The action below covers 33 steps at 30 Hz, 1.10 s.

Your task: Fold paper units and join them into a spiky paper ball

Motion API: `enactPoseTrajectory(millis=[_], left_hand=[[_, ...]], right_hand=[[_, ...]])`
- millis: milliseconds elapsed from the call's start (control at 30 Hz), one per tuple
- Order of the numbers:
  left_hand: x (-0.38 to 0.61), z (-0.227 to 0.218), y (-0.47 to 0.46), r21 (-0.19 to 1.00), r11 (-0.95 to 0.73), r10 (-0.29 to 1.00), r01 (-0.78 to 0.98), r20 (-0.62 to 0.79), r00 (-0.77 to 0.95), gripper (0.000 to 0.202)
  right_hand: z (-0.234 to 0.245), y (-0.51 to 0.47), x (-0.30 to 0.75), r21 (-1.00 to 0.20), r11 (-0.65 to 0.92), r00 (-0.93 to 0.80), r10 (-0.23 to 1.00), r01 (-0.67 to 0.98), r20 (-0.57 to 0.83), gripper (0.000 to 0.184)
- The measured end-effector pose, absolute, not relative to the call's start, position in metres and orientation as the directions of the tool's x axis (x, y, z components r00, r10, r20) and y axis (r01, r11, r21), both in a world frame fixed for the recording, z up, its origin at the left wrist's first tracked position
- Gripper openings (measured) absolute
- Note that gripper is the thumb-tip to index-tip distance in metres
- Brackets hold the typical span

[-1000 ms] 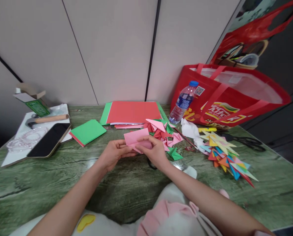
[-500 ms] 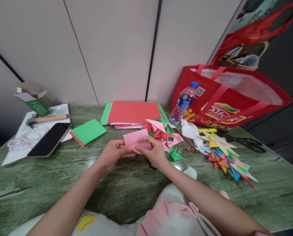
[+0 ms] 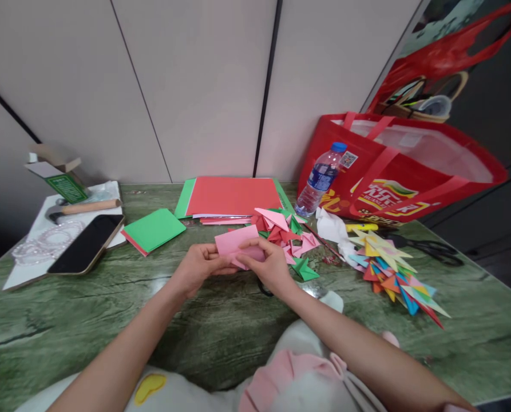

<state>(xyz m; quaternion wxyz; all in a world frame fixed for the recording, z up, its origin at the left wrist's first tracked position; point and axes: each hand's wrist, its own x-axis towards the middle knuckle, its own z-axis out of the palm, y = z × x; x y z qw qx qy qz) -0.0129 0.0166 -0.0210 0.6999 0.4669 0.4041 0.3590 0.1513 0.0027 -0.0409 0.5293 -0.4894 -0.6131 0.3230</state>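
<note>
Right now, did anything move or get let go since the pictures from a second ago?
No, nothing visibly moved on its own; the whole view only shifted a tiny bit. The left grip and the right grip both hold the pink paper, just as before. The green-topped paper stack, the folded paper pile and the water bottle stayed put.

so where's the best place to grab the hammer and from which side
Probably by the wooden handle, toward its free end, coming from the right with the left hand. The handle points that way, while the dark head lies at the left, and the phone lies in front. That hand holds pink paper, so it would need freeing first.
</note>
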Motion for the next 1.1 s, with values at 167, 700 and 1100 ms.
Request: enactPoseTrajectory(millis=[167,700,1100], left_hand=[[-0.015,-0.018,0.015,0.951,0.301,0.847,-0.065,-0.235,0.477,0.036],[-0.014,-0.018,0.015,0.956,0.292,0.835,0.012,-0.261,0.485,0.025],[-0.004,-0.025,0.011,0.957,0.26,0.911,-0.128,-0.2,0.362,0.03]], right_hand=[[-0.042,0.002,0.151,-0.911,0.337,-0.011,0.939,0.239,0.344,0.017],[-0.049,0.005,0.151,-0.9,0.369,-0.007,0.926,0.231,0.378,0.009],[-0.046,0.004,0.152,-0.823,0.423,-0.044,0.897,0.38,0.44,0.017]])
